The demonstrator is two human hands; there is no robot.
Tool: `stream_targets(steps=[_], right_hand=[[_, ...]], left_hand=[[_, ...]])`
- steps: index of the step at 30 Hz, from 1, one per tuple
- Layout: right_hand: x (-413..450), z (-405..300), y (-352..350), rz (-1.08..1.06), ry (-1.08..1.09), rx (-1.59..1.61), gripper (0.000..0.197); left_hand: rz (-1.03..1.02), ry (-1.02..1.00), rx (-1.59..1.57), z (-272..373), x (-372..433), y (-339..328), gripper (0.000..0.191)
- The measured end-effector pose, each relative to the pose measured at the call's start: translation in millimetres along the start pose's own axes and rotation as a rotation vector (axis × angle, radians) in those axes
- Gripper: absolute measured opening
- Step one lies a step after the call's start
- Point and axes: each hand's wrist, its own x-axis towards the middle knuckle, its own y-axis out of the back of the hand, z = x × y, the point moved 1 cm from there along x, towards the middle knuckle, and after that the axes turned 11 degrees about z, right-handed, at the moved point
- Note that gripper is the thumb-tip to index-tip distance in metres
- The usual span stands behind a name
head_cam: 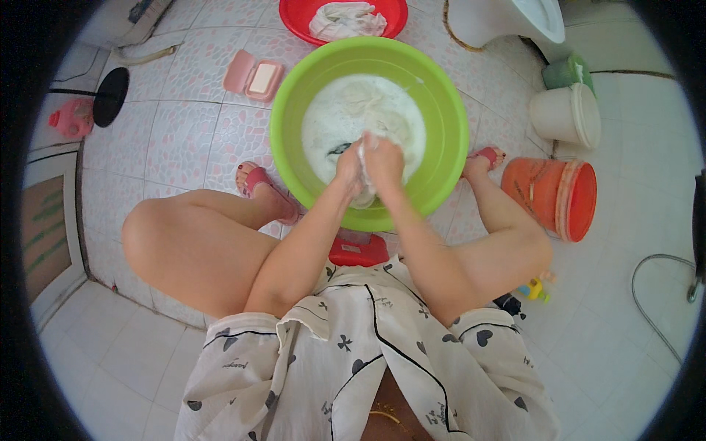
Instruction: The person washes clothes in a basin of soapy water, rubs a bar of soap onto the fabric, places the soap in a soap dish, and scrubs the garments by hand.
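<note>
A wide lime-green plastic basin (447, 138) stands on the tiled floor between my feet, with cloudy, sudsy water (325, 110) inside. Soaked pale cloth (380, 113) lies in the water, and a small dark patch shows beside my left hand. My left hand (349, 168) and my right hand (383, 160) press together over the near half of the basin. Both grip a bunched part of the white cloth, which shows between them and hangs down towards the near wall. My fingers are partly hidden by the cloth and by each other.
An open pink soap box (237, 71) holds a pale soap bar (263, 78). Behind the basin, a red basin (289, 16) contains white cloth (347, 22). An orange bucket (529, 187) lies at right near a white bucket (557, 116). A red plastic object (358, 251) sits before me.
</note>
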Motion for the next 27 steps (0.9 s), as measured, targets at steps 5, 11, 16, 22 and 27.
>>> stream_targets(steps=[5, 11, 16, 22, 27], right_hand=[[63, 43, 19, -0.023, -0.187, 0.072, 0.040], [69, 78, 25, -0.176, -0.282, 0.715, 0.024], [56, 119, 9, -0.249, -0.094, 0.947, 0.044], [17, 113, -19, -0.437, 0.028, 0.344, 0.062], [13, 124, -15, -0.414, -0.458, 0.776, 0.046]], left_hand=[[-0.183, 0.010, 0.031, -11, -21, -31, 0.039], [-0.179, -0.023, 0.121, 46, -48, -33, 0.047], [-0.113, -0.067, 0.038, 57, -50, -30, 0.037], [-0.232, -0.070, -0.047, 66, -56, -26, 0.032], [-0.128, -0.105, 0.012, 83, -39, 1, 0.030]])
